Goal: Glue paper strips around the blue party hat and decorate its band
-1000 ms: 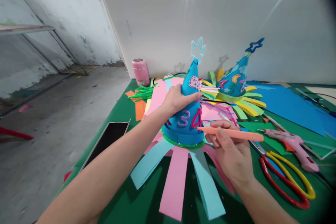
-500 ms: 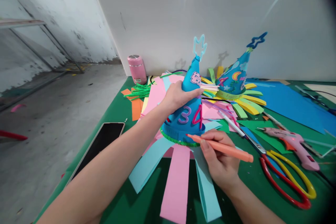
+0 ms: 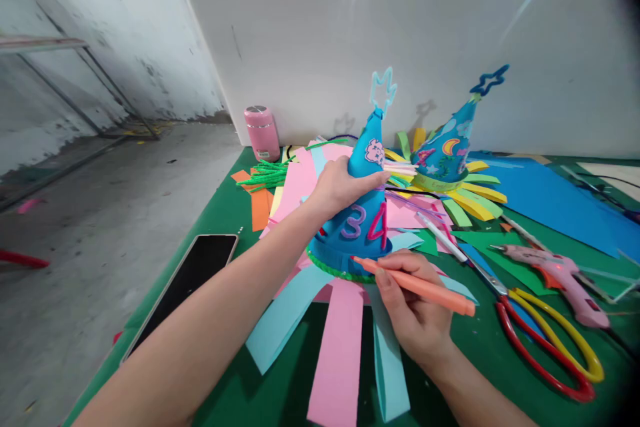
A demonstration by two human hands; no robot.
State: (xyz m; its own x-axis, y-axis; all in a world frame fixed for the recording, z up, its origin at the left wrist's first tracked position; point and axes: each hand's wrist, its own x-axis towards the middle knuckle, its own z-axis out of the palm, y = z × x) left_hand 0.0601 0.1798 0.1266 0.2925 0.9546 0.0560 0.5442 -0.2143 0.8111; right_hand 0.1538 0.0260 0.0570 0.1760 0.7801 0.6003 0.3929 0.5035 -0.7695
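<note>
A blue paper party hat [image 3: 367, 205] stands upright on the green table, with a pale blue star of pipe cleaner on its tip. On its front are a sticker, a purple 3 and a pink 4. My left hand [image 3: 343, 183] is wrapped round the cone from the left, thumb across the front. My right hand [image 3: 417, 300] grips an orange marker [image 3: 420, 285], its tip at the blue band along the hat's base. Pink and light blue paper strips [image 3: 337, 353] fan out below the green-trimmed brim.
Right of the hat lie red-and-yellow scissors [image 3: 547, 340] and a pink glue gun [image 3: 555, 273]. A second decorated hat [image 3: 445, 153], with yellow and green strips, stands behind. At left are a phone [image 3: 183, 290], green pipe cleaners [image 3: 265, 175] and a pink bottle [image 3: 263, 133].
The marker and my right hand have shifted slightly left along the band. My left hand keeps its hold on the hat, which sits slightly further right in view.
</note>
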